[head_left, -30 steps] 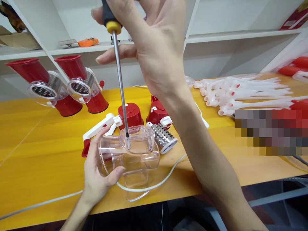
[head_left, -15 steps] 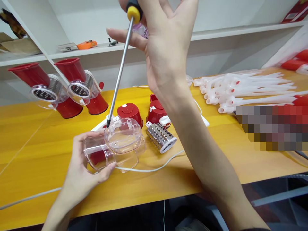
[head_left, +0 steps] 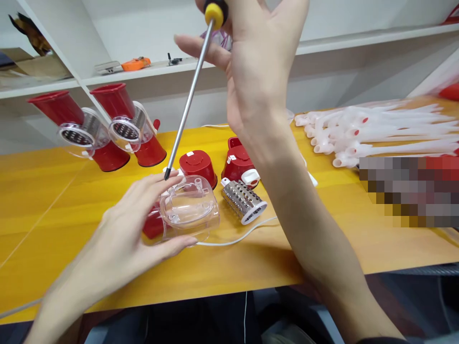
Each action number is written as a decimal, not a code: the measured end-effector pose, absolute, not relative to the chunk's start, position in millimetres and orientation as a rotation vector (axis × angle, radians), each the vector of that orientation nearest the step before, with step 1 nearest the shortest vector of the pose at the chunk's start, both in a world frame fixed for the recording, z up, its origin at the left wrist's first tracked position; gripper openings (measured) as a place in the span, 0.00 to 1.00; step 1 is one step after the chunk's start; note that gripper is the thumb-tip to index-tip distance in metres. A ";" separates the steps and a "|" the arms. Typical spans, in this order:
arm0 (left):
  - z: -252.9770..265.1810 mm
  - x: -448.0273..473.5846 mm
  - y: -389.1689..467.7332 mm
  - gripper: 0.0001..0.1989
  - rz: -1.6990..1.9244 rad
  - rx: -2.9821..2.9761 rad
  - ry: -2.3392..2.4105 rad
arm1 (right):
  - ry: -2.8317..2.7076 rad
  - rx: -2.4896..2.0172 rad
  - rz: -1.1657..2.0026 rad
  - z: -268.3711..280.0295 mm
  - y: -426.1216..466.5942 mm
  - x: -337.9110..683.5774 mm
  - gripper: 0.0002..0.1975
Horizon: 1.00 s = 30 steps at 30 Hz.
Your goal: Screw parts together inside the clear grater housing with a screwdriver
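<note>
Transparent housing (head_left: pixel 190 210) is held between the widely set thumb and fingers of the left hand (head_left: pixel 124 227), over the yellow table (head_left: pixel 233 267). Right hand (head_left: pixel 260 57), one finger extended, holds the screwdriver (head_left: pixel 190 100), tip down at the left fingers; contact cannot be confirmed. Perforated metal drum (head_left: pixel 244 203) lies beside the housing, two red bases (head_left: pixel 197 165) behind.

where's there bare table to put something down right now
The widest bare stretch of tabletop lies left of the left hand, in front of the two standing red graters. A smaller patch lies right of the right forearm, nearer than the white plastic pieces. The middle is crowded: clear housing, metal drum, red bases and white cable sit close together.
</note>
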State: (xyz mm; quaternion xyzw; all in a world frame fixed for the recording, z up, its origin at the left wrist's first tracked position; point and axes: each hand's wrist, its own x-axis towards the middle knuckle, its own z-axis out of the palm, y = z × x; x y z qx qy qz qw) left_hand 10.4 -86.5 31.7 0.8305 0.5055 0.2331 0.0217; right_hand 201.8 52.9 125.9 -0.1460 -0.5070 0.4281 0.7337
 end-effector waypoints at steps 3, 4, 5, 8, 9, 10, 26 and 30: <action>46.2 17.6 -67.8 0.35 0.611 2.652 1.456 | -1.097 -0.353 0.891 126.4 53.8 205.3 0.17; 49.8 17.6 -61.8 0.34 0.610 2.627 1.424 | -1.095 -0.353 0.876 126.5 54.6 206.1 0.18; 53.0 16.9 -56.4 0.34 0.596 2.576 1.409 | -1.090 -0.345 0.858 126.7 55.7 206.6 0.18; 60.0 12.9 -45.2 0.34 0.549 2.360 1.439 | -1.046 -0.352 0.808 127.8 59.8 206.9 0.18; 61.1 11.7 -42.6 0.34 0.527 2.305 1.437 | -1.034 -0.364 0.796 128.1 61.1 206.7 0.17; 61.4 10.7 -40.2 0.33 0.506 2.271 1.416 | -1.024 -0.374 0.788 128.1 62.2 206.5 0.17; 41.2 17.3 -23.8 0.25 0.697 2.265 1.078 | -1.028 -0.415 1.048 101.6 74.7 195.9 0.35; 41.5 16.1 -25.1 0.24 0.667 2.265 1.040 | -1.064 -0.389 1.104 101.6 67.4 192.0 0.38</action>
